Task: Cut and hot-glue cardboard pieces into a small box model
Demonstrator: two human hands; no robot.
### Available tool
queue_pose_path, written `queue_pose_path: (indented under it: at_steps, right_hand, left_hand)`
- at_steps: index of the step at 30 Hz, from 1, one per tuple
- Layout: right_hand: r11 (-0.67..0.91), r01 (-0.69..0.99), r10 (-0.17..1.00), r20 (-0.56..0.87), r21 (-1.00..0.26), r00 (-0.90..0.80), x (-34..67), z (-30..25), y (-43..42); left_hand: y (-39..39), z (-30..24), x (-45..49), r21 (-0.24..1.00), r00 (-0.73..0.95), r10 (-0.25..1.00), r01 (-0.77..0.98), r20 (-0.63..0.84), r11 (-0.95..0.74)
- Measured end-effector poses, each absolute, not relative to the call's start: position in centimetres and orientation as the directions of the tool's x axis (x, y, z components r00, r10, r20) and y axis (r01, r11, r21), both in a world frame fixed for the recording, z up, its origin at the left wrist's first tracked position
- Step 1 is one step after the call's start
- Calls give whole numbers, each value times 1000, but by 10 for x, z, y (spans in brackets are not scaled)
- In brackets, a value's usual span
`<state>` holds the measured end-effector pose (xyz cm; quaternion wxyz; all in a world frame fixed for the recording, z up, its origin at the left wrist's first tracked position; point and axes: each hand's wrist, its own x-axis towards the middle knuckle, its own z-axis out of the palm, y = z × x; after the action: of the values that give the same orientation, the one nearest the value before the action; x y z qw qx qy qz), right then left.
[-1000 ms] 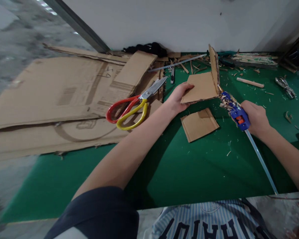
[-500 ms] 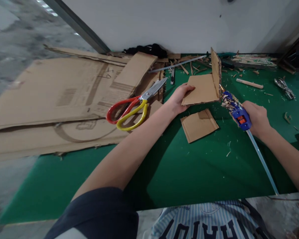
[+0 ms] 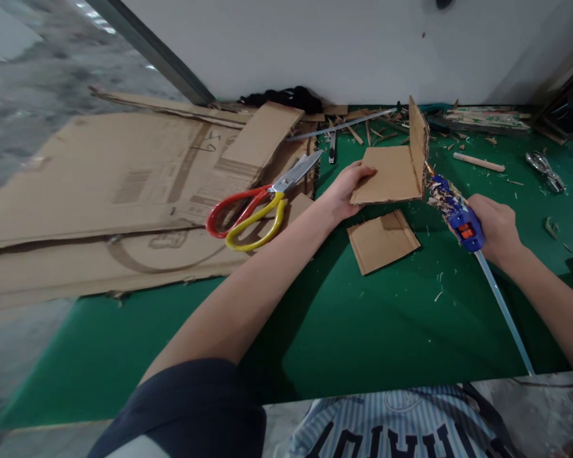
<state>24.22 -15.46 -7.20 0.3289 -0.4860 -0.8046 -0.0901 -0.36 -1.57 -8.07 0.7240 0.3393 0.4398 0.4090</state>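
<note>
Between thumb and fingers, my left hand point(image 3: 347, 189) grips the left edge of an L-shaped cardboard piece point(image 3: 392, 170), a flat panel with a second panel standing upright along its right side. My right hand point(image 3: 495, 228) is wrapped round a blue hot glue gun point(image 3: 464, 222) with an orange switch and scraps stuck to its front. Its nozzle points at the outer side of the joint between the panels; whether it touches is unclear. A long translucent glue stick point(image 3: 503, 312) sticks out of its back. Just below the held piece lies a loose cardboard square point(image 3: 382, 242).
Red-and-yellow-handled scissors point(image 3: 262, 207) lie on large cardboard sheets point(image 3: 143, 165) at the left. Behind are a utility knife point(image 3: 332, 147), another glue stick point(image 3: 348, 122) and scraps along the white wall point(image 3: 344, 51). A wooden stick point(image 3: 478, 161) and clear-wrapped item point(image 3: 545, 170) lie on the green table point(image 3: 363, 337).
The whole view has shifted very slightly. Both hands keep their holds, and the glue gun's nozzle stays by the cardboard joint.
</note>
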Motion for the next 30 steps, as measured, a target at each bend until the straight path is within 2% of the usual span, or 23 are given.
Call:
queue_pose_path:
  at_steps: [6,15,23,30]
  right_hand:
    - [528,833,705,632,-166,-322,242,-71,-155]
    - [487,851,747,598,-195,-291,243,-71,-156]
    - [556,815,671,666,-162,-325,239,-71,-155]
    - [522,839,705,633,-155,-321,240,-72,-156]
  left_hand:
    - [-16,-80,-4,855,291,891,-292,-348,430]
    - [-19,-76,-3,850,292,885,-286,-363,443]
    - [-15,-82,-5,856,300,883,-271,-360,441]
    - [-15,-85,-7,872,313,890,-259,-332,416]
